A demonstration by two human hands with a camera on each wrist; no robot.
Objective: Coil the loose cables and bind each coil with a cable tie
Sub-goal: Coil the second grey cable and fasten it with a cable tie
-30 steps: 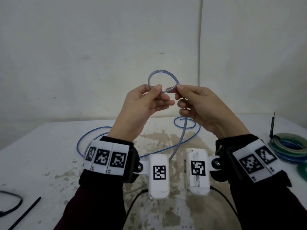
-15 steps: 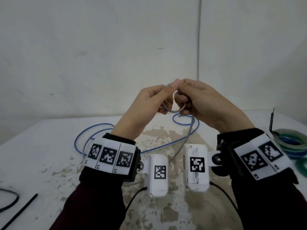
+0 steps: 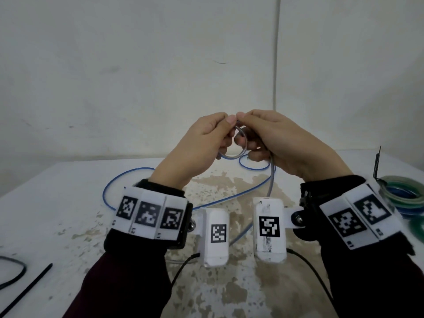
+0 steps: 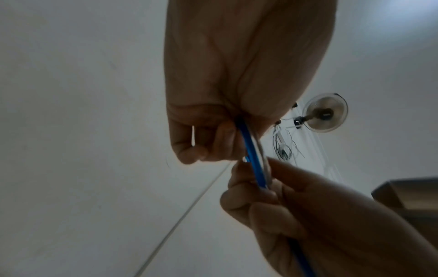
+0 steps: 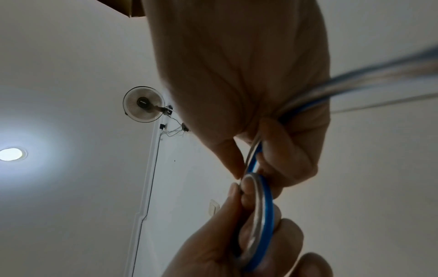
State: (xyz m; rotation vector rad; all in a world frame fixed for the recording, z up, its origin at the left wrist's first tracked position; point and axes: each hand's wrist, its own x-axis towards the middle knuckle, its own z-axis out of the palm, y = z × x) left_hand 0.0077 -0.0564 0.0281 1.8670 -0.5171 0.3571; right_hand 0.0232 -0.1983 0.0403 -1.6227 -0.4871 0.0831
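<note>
A blue and grey cable (image 3: 128, 180) lies in loose curves on the white table (image 3: 57, 203), and one end rises to my hands. My left hand (image 3: 206, 138) and right hand (image 3: 268, 138) meet above the table and pinch a small loop of this cable (image 3: 238, 154) between them. In the left wrist view the cable (image 4: 254, 165) runs from my left fingers into my right hand (image 4: 272, 206). In the right wrist view the small coil (image 5: 263, 215) sits in my left fingers (image 5: 244, 191), and my right fingers (image 5: 284, 150) curl round the cable.
Finished green and blue coils (image 3: 403, 196) lie at the right table edge, with a black tie tail (image 3: 376, 164) sticking up. A black cable tie (image 3: 25, 290) and a black cable (image 3: 16, 271) lie at the front left. A wall stands close behind the table.
The loop stood above my fingers a second ago; it has been turned down and tightened into a small ring below my fingertips. Both hands have drawn together.
</note>
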